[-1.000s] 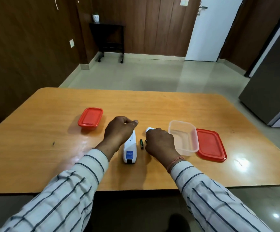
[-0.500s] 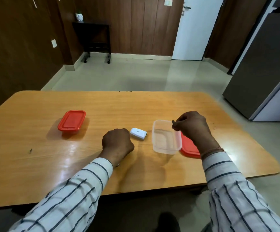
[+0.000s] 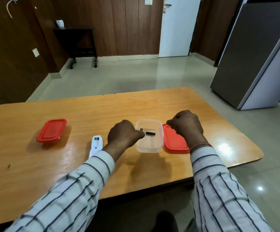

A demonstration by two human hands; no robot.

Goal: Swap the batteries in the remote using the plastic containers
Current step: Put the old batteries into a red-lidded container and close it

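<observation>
Fingers [image 3: 140,135] curled at clear container [image 3: 149,148] rim, batteries [image 3: 150,133] inside.

Left hand [image 3: 124,134] loosely fisted, right hand [image 3: 185,123] raised, fingers seemingly pinched; sleeved forearms extended

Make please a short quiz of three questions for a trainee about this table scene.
1. True or false: the clear plastic container has its lid on.
2. What lies inside it?
3. Which stands farther to the person's left: A) the closed red-lidded container, B) the white remote?

Key:
1. False; the loose red lid lies beside it.
2. A dark battery; the left hand brings another.
3. A.
</observation>
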